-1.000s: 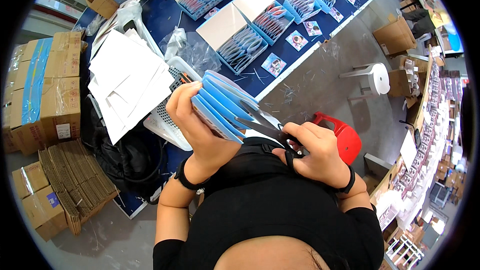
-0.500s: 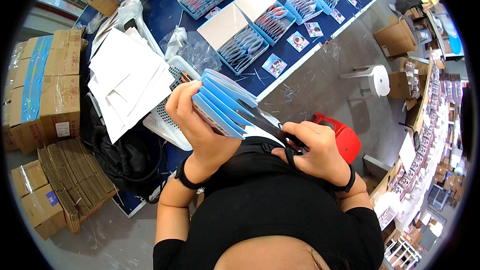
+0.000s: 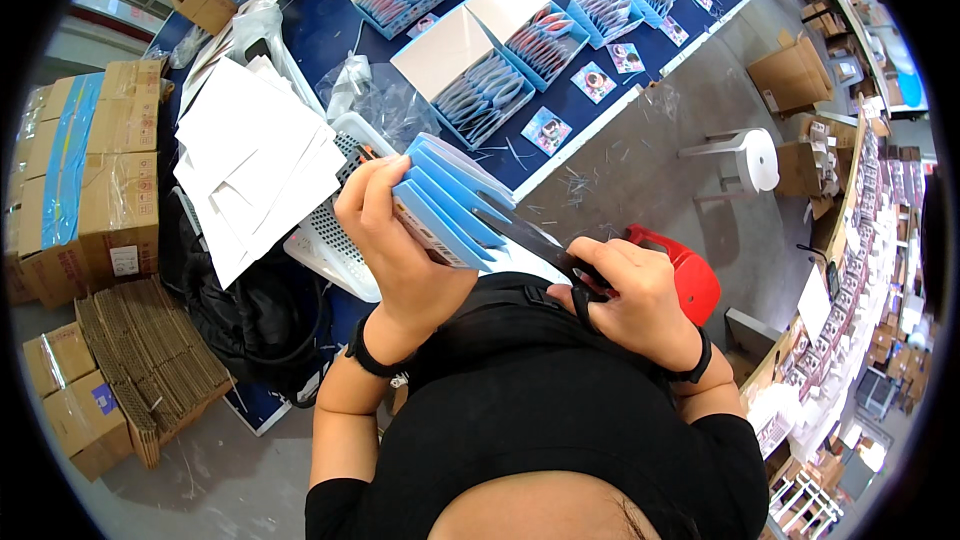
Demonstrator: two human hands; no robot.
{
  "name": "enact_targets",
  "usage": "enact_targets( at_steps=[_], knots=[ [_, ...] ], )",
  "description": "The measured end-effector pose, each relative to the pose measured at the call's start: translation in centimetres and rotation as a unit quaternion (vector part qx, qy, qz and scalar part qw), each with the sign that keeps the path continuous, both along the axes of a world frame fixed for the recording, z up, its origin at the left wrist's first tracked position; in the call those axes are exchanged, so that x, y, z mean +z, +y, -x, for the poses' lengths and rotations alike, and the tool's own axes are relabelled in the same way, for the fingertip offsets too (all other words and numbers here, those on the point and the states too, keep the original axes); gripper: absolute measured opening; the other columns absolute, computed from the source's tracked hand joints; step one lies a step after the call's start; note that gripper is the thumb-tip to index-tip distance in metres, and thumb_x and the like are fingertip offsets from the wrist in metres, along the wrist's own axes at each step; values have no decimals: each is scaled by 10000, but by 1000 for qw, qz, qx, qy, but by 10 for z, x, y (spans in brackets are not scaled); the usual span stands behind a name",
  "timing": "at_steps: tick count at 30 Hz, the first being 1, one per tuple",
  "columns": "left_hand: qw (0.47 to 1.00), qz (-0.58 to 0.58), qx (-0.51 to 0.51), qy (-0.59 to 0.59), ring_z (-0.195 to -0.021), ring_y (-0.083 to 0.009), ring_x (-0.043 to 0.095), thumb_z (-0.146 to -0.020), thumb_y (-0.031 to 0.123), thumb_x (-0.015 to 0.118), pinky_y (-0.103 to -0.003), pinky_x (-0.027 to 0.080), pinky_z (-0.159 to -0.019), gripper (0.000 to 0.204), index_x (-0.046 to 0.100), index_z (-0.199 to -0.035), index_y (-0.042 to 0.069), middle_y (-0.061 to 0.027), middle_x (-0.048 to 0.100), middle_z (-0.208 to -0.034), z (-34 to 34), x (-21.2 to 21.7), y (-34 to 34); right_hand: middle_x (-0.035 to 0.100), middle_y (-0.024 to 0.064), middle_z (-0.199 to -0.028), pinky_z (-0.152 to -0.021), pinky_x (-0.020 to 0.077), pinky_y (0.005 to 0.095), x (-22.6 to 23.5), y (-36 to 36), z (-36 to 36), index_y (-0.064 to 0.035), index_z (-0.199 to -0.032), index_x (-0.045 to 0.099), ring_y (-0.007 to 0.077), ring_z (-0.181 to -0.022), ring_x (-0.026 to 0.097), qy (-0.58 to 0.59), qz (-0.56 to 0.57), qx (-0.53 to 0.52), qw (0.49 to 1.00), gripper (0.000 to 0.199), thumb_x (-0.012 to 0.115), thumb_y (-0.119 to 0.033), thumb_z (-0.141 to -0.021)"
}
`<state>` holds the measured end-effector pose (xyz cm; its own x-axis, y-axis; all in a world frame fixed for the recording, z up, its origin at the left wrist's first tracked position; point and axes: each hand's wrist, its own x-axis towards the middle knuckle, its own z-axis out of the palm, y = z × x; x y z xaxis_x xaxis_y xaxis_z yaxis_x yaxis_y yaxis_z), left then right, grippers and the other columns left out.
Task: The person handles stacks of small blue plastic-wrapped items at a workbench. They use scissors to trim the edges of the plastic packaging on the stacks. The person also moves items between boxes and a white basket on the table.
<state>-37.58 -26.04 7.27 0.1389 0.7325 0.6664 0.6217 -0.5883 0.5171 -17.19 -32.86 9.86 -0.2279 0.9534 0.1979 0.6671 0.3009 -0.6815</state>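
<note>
We start big, with the blue counter (image 3: pixel 312 20) sweeping across the upper part of our view, and the tall stack of cartons (image 3: pixel 120 170) standing off to the left. Down a size, we have the black bag (image 3: pixel 240 325) slumped near the counter's near end, and the red stool (image 3: pixel 690 275) just beyond the right forearm. Smaller again: white sheets (image 3: pixel 260 150) piled over the perforated basket (image 3: pixel 335 255), then the lidded blue box (image 3: pixel 443 52) packed with pouches.

Now the centre of the action! The blue bundle (image 3: pixel 450 205), several folded layers fanned apart, is up in the air in front of the waist, just right of the basket. The left hand (image 3: pixel 405 245) grips it from the left side, fingers wrapped over the outer layer. The right hand (image 3: pixel 635 290) clasps the handles of the black scissors (image 3: pixel 535 240), whose tips point in among the layers; how much blade is between them, we can't tell.

We judge the step to be scissor work at the bundle's loose edges, and here's how we'd play it: pinch the layers firmly so none slides, keep the fan wide so the blades meet one layer at a time, hold the left fingers well behind the cutting line, and make short, controlled snips, checking both blade tips before each squeeze. Smallest of all, pale clippings (image 3: pixel 576 182) speckle the floor.
</note>
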Motion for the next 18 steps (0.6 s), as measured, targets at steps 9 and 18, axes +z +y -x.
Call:
enact_targets(
  at_steps=[9, 18],
  knots=[
    [1000, 10, -2, 10, -1105, -331, 394, -609, 41, 792, -405, 326, -965, 828, 342, -1298, -44, -194, 382, -1200, 0, 1, -3, 544, 70, -646, -490, 447, 287, 1, -1, -2, -39, -927, 605, 198, -527, 572, 18, 9, 1, 1000, 341, 808, -138, -671],
    [1000, 9, 12, 15, -1090, -316, 403, -629, 67, 804, -384, 348, -944, 809, 345, -1286, -47, -184, 379, -1179, 2, -2, -6, 570, 92, -661, -498, 450, 289, 4, 3, -1, -22, -914, 610, 203, -542, 576, 47, 30, 17, 998, 329, 808, -142, -681]
  ],
)
